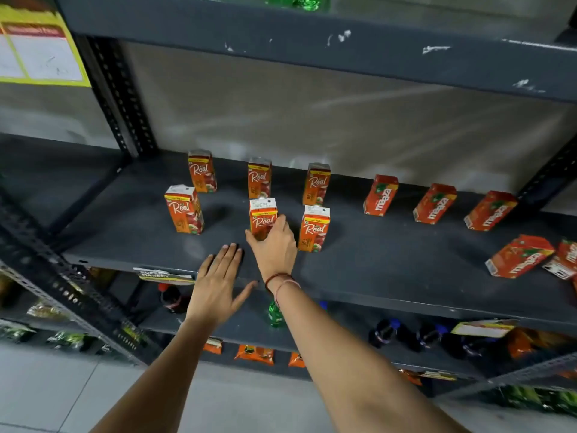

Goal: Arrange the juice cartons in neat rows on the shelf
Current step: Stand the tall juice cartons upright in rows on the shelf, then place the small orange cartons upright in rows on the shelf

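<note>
Several orange "Real" juice cartons stand upright in two rows on the dark grey shelf (374, 270). My right hand (274, 245) grips the front middle Real carton (263, 215). Its neighbours are the front left carton (184, 209) and the front right carton (313, 228). Behind them stands a back row of three, with the middle one (259, 178) straight behind my hand. Three red "Maaza" cartons stand in a row to the right (434, 203). Two more Maaza cartons lie tipped over at the far right (520, 256). My left hand (218, 282) hovers flat and open over the shelf's front edge.
An upper shelf (312, 42) overhangs the work area. A perforated upright post (121, 95) stands at the back left. Below are dark bottles (415, 334), a green bottle (274, 314) and orange snack packets (254, 354). A yellow sign (37, 48) hangs at the upper left.
</note>
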Available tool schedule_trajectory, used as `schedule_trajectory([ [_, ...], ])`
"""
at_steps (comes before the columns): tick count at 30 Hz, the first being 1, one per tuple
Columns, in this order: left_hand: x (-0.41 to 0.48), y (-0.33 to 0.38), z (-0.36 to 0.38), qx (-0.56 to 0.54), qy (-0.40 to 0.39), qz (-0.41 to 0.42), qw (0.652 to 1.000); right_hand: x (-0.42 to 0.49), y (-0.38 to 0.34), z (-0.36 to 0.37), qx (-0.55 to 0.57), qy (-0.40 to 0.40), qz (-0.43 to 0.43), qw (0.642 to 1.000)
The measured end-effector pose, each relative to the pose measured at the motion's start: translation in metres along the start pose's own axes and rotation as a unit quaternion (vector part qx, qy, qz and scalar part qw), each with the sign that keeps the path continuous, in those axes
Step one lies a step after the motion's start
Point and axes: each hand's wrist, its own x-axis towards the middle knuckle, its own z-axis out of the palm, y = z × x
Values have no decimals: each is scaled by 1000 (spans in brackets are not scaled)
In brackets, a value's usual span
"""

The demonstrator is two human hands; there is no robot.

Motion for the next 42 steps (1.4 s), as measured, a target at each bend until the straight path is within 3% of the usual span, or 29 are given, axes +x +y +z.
schedule_trajectory([
  [10,0,0,3,5,-1,6,1000,5,3,-2,-17,-82,27,996],
  [14,-2,3,3,2,6,-2,1000,-19,26,-24,19,-87,-13,996],
  [16,-5,10,3,-10,18,-3,1000,-36,47,-44,29,-64,-48,996],
  [20,-3,59,8,-55,47,39,997,-43,108,-103,23,56,-66,996],
  [26,33,206,28,-105,23,175,979,6,222,-231,-48,213,42,975],
  [30,59,281,42,-89,-4,201,976,48,285,-308,-103,247,150,952],
  [33,74,319,52,-56,-43,201,977,73,321,-354,-208,240,231,920],
  [37,79,337,66,-23,-53,192,980,85,363,-393,-290,171,366,867],
  [42,78,337,66,-5,-31,192,981,88,380,-407,-221,149,388,882],
])
